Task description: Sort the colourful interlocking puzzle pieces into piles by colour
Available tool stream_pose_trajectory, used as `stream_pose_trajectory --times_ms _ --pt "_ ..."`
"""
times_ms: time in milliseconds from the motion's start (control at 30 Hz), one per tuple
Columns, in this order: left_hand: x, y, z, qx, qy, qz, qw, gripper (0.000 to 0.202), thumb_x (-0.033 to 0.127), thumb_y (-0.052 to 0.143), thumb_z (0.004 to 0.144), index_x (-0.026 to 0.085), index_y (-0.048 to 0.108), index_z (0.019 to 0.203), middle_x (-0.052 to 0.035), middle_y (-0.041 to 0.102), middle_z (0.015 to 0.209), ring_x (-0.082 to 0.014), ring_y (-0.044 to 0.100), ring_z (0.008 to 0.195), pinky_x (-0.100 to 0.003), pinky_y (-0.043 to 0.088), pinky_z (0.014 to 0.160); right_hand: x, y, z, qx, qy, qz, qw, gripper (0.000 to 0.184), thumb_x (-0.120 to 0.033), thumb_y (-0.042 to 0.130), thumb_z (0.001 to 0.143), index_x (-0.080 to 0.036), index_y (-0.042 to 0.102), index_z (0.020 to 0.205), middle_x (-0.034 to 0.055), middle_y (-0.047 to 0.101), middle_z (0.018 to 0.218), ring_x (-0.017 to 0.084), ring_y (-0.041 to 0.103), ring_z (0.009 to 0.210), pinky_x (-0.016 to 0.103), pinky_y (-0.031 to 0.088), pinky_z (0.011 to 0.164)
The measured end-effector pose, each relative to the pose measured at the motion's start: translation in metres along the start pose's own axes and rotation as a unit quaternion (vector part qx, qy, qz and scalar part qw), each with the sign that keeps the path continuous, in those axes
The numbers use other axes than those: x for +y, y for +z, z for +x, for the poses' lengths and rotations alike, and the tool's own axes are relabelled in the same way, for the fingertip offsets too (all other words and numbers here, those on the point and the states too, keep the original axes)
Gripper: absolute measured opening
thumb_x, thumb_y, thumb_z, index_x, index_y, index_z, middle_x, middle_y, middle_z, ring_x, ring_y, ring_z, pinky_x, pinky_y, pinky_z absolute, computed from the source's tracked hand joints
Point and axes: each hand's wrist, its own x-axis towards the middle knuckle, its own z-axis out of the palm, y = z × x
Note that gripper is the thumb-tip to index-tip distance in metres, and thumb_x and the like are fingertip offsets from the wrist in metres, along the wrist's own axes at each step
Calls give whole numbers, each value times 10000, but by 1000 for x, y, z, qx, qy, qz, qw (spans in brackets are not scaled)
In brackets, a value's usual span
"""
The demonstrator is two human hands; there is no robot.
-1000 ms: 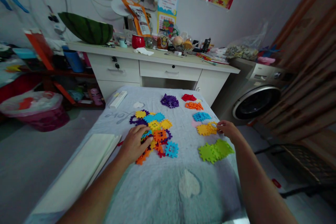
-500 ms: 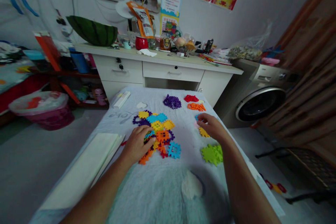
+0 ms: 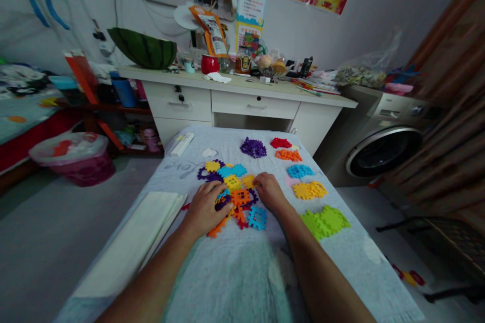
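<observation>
Our two hands meet around a loose heap of mixed-colour, flat, tooth-edged plastic pieces (image 3: 240, 198) in the middle of the tabletop (image 3: 231, 272), which is draped in a pale blue-grey cloth. Our left hand (image 3: 206, 207) lies over the heap's left side, palm down, fingers bent and thumb along the near edge. It probably steadies the overlapping pieces, though we cannot tell whether it pinches any one. Our right hand (image 3: 270, 189) is at the heap's right edge, fingertips curled against a flat yellow plastic piece (image 3: 248, 180); we cannot tell whether they grip it or only touch it. The heap thus lies between our hands, within easy reach of both.

Beyond and to the right lie single-colour piles of similar pieces: purple (image 3: 253, 147), red (image 3: 281, 143), orange (image 3: 288, 155), blue (image 3: 300, 170), yellow (image 3: 309, 190) and bright green (image 3: 326, 221). We take the gaps between most of them as a way to keep the colours apart. The green pile is nearest our right forearm, the purple one well past our fingertips.
</observation>
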Motion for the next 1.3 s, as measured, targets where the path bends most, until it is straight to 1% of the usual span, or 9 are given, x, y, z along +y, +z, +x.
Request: stream_pose_trajectory --times_ms 67,200,300,433,633,933,1100,1200,1300 --pt "0 0 0 -1 -1 1 1000 418 356 656 785 195 622 1169 -102 604 1224 -293 540 1150 -482 445 1020 1 -2 -1 18 12 1 1000 215 -48 536 811 -169 698 886 93 655 1013 206 566 1009 324 406 936" --pt "-2 1 0 -5 3 4 1000 415 354 656 786 193 625 1167 -98 611 1217 -290 544 1142 -481 441 1022 1 -15 -7 55 19 15 998 173 -62 567 807 -168 681 882 106 623 1107 213 549 1044 325 413 927" --pt "-2 1 0 -6 6 5 1000 406 362 642 799 199 625 1171 -94 610 1217 -286 544 1140 -480 440 1020 2 -35 -13 61 36 22 997 167 -84 549 835 -155 666 931 108 653 1054 207 573 1003 321 420 912" --pt "-2 1 0 -4 7 1 1000 394 377 633 806 201 630 1159 -93 617 1203 -282 550 1132 -478 444 1014 10 -70 -25 67 100 14 993 189 -137 492 883 -147 673 935 89 696 936 192 607 878 289 427 809" --pt "-1 0 0 -5 8 6 1000 391 380 623 811 195 627 1156 -98 617 1207 -286 545 1136 -479 439 1015 41 -104 -52 85 182 -46 979 246 -202 475 882 -178 713 939 72 724 940 193 630 864 273 416 762" --pt "-2 0 0 -5 19 0 1000 374 384 614 821 218 617 1156 -82 623 1186 -274 555 1116 -467 443 997 64 -94 -58 71 222 -87 969 220 -169 508 820 -219 721 846 57 730 873 199 636 825 276 414 722" --pt "-1 0 1 -6 17 2 1000 378 382 618 818 212 620 1155 -85 624 1188 -278 556 1118 -467 438 1005 64 -91 -57 86 280 -138 946 259 -147 534 807 -227 730 957 98 726 992 253 641 925 338 435 778" --pt "-1 0 1 -7 17 1 1000 376 385 615 819 209 620 1151 -86 623 1185 -279 556 1117 -465 442 1002 57 -89 -54 103 241 -117 958 261 -148 544 826 -192 713 1021 121 705 1085 263 626 993 376 439 860" --pt "-2 0 1 -5 17 3 1000 375 383 609 823 209 620 1155 -86 619 1194 -278 552 1126 -463 437 1008 39 -79 -48 91 132 -34 986 221 -177 575 844 -170 684 1036 102 700 1064 220 621 953 362 448 879"
